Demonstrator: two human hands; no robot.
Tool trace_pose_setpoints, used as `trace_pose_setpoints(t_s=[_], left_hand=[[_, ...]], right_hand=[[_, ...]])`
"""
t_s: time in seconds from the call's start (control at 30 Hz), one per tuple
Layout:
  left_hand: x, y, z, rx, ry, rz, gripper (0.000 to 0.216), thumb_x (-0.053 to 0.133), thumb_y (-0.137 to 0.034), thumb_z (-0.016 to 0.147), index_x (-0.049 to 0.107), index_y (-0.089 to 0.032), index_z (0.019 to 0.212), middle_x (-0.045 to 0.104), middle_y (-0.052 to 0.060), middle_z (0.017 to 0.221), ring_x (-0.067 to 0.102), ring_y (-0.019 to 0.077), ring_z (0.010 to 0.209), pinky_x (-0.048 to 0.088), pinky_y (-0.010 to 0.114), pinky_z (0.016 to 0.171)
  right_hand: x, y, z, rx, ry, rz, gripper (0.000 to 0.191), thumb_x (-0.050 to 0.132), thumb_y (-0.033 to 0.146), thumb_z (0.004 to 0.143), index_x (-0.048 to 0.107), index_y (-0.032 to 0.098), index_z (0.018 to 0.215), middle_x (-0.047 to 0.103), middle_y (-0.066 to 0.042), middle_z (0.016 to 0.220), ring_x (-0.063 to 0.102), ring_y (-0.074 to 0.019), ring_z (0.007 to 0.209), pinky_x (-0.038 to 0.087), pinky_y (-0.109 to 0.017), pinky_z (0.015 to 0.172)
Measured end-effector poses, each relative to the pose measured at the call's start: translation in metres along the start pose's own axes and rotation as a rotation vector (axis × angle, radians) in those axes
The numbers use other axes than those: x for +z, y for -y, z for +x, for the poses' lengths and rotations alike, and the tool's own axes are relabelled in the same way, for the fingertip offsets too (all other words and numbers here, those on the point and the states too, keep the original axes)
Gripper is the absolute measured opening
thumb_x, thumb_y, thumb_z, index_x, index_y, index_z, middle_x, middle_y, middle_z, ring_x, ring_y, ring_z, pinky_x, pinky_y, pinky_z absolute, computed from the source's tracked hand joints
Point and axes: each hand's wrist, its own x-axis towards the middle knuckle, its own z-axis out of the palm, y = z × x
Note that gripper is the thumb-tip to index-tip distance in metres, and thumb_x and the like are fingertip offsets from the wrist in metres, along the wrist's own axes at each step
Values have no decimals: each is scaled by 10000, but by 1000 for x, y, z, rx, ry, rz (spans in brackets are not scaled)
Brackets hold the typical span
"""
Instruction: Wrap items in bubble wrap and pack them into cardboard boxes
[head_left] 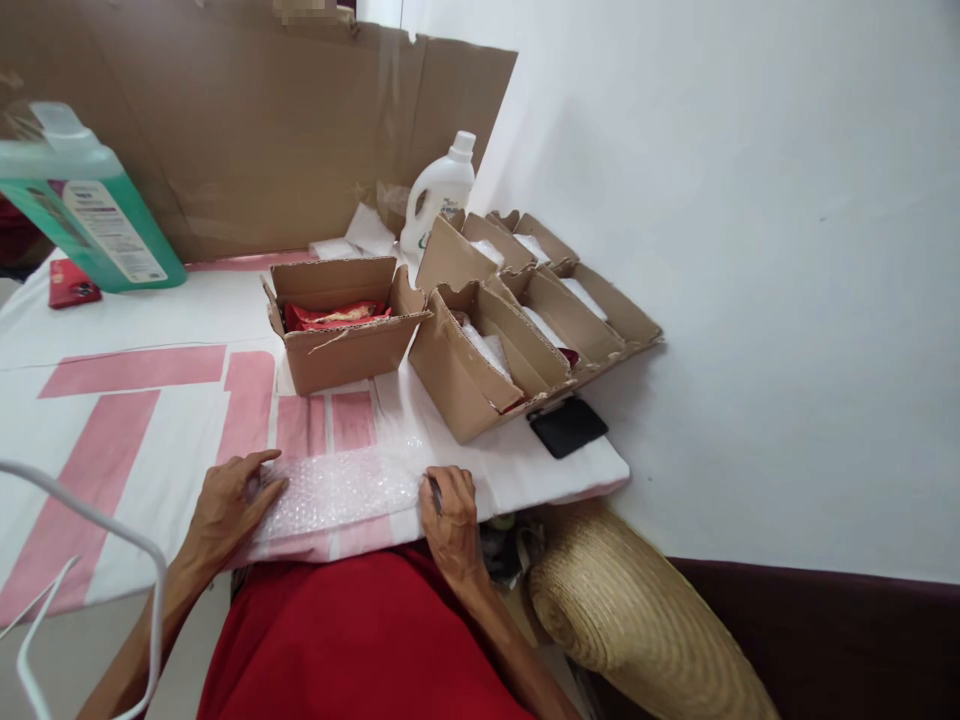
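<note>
A sheet of bubble wrap lies flat at the near edge of the white and pink table. My left hand rests flat on its left end, fingers spread. My right hand presses on its right end, with a thin dark thing between the fingers that I cannot make out. Just beyond the wrap stands an open cardboard box with red packets inside.
Several more open cardboard boxes with white padding stand at the right by the wall. A black phone lies near the table corner. A green detergent jug, a white bottle and a red item stand further back. A straw hat sits below the table.
</note>
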Motion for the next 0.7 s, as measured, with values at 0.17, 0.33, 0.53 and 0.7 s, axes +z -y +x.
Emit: trace_pose_setpoints(t_s=[0.17, 0.33, 0.53, 0.7], left_hand=[[6, -4, -1, 77, -55, 67, 462, 582, -454, 886, 614, -196, 1269, 705, 36, 858, 662, 231, 797, 497, 371, 755], [0, -40, -24, 286, -257, 245, 424, 557, -255, 940, 535, -207, 1361, 671, 130, 1220, 642, 273, 1094, 477, 424, 938], [9, -54, -68, 532, -113, 268, 354, 558, -177, 953, 586, -195, 1306, 707, 96, 1225, 639, 227, 1147, 463, 364, 975], [19, -38, -73, 557, -112, 306, 347, 534, -167, 965, 598, -199, 1304, 706, 88, 1255, 633, 226, 1178, 478, 362, 957]], right_hand=[[0, -1, 5, 31, 40, -19, 149, 456, 152, 1001, 579, 208, 938, 608, -67, 884, 518, -241, 868, 441, -385, 822], [1, -3, 9, 47, 49, -20, 125, 492, 151, 972, 569, 216, 898, 610, -56, 865, 516, -239, 858, 441, -380, 813], [4, -6, 9, 40, 25, -13, 108, 502, 157, 968, 568, 207, 898, 613, -52, 860, 527, -233, 859, 457, -384, 818], [-3, 1, 9, 3, -62, 10, 160, 454, 159, 1012, 572, 180, 1118, 634, -96, 989, 574, -245, 942, 497, -408, 836]])
